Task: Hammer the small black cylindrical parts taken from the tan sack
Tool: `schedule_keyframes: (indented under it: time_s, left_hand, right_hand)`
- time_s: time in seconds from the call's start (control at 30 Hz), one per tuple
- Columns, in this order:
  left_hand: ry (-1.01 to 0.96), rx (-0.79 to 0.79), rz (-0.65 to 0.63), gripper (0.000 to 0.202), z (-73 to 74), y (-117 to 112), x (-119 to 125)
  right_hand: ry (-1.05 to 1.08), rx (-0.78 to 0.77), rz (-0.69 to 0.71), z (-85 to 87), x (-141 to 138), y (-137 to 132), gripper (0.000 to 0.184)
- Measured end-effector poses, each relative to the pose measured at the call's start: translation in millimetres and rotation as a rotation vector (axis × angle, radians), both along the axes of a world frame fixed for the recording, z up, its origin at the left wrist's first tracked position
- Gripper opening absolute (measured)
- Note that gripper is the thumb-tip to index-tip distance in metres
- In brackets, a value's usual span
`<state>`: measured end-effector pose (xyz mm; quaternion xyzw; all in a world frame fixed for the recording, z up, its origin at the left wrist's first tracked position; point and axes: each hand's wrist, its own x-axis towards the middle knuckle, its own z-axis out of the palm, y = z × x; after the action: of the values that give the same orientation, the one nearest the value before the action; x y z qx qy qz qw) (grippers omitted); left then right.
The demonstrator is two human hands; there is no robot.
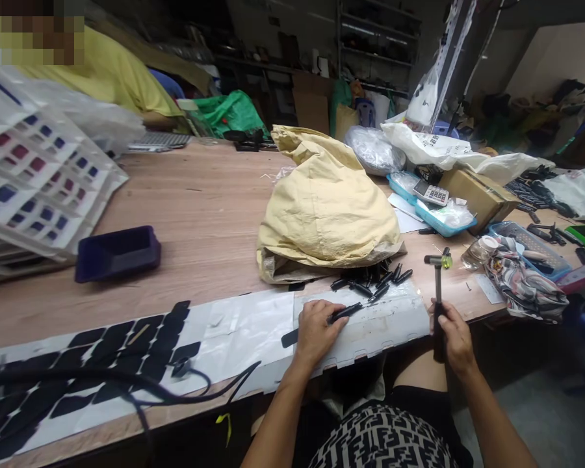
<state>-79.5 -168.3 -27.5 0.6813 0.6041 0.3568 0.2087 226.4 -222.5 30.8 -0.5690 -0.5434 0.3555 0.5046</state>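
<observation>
Bench [205, 214], left side — a dark purple tray [121, 265] lies just beside a white lattice crate [41, 188]. Far edge: a crumpled green bag [234, 112]. Right side — a calculator [431, 193] rests on a blue tray [448, 229], a brown cardboard box [475, 195] near it; closer in, a capped clear jar [480, 250] sits against a patterned cloth [524, 286]. Background: metal shelving [380, 21], dim.

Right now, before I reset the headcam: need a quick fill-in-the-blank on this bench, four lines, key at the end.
1. The right hand grips the hammer by its black ____.
2. The left hand holds a slim rod-like part coloured ____.
3. As the camera sees it, the purple tray lies to the ____ of the pale yellow sack.
4. A ____ with number keys lies by the cardboard box.

Missing words: handle; black; left; calculator.
</observation>
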Motion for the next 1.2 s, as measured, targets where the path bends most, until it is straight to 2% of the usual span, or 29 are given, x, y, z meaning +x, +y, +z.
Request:
schedule_keyframes:
  time_s: [0.07, 0.13, 0.33, 0.43, 0.53, 0.63, 0.8, 0.93, 1.07, 1.2]
  left_hand:
    - [0.014, -0.038, -0.046, 0.018, 3.8, -4, 5]
    - [0.018, -0.052, -0.088, 0.021, 6.8, -8, 10]
    - [-0.012, -0.060, -0.105, 0.028, 10.3, -14, 16]
    - [-0.019, -0.053, -0.091, 0.022, 10.7, -14, 15]
    - [-0.018, -0.053, -0.090, 0.019, 10.9, -13, 15]
    - [-0.014, -0.068, -0.096, 0.017, 10.8, -11, 15]
    - [-0.018, -0.083, -0.074, 0.018, 11.1, -10, 16]
    - [-0.046, -0.101, -0.068, 0.015, 13.8, -10, 17]
    - [-0.065, -0.118, -0.050, 0.011, 16.0, -10, 18]
    - [-0.081, -0.113, -0.064, 0.015, 16.3, -11, 18]
  right_hand:
    - [0.089, -0.088, 0.117, -2.0, -21, -21, 0.045]
    - [0.040, -0.190, 0.140, -5.1, -41, -36, 0.036]
    - [-0.343, -0.063, 0.238, -10.6, -76, -52, 0.017]
    - [-0.431, -0.016, 0.255, -13.7, -81, -49, 0.019]
    - [-0.459, 0.045, 0.237, -16.7, -84, -45, 0.035]
    - [-0.466, 0.131, 0.282, -14.9, -86, -40, 0.046]
    - [-0.503, 0.143, 0.322, -5.0, -92, -31, 0.048]
    - [-0.599, 0.182, 0.344, -4.4, -95, -31, 0.052]
    - [-0.732, 0.190, 0.326, -6.6, -95, -33, 0.054]
    - [-0.702, 0.229, 0.288, -0.9, -94, -32, 0.051]
